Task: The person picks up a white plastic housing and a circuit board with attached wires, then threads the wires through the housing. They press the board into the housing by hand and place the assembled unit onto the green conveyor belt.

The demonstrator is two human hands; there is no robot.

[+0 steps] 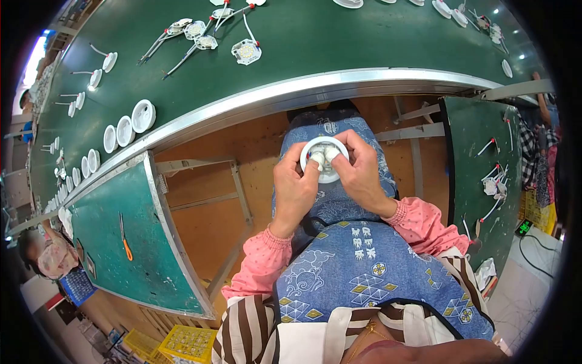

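Above my lap, a round white lamp housing (325, 141) is held between both hands, its hollow side turned up. My left hand (295, 188) grips the left rim, and its thumb, with a white covering on the tip, presses inside. My right hand (364, 176) wraps the right rim, its covered thumb also pushed into the middle. What lies under the thumbs is mostly hidden. Nearest on the bench is a row of similar white housings (143, 116). Farther off, several LED boards with wires (247, 52) lie loosely grouped.
A green bench (315, 51) with a metal edge (254, 97) runs ahead. Orange-handled scissors (125, 236) lie on the left green board. Loose wired parts (494, 185) sit on the right board. Yellow crates (188, 343) stand low left. Another person (54, 255) is at far left.
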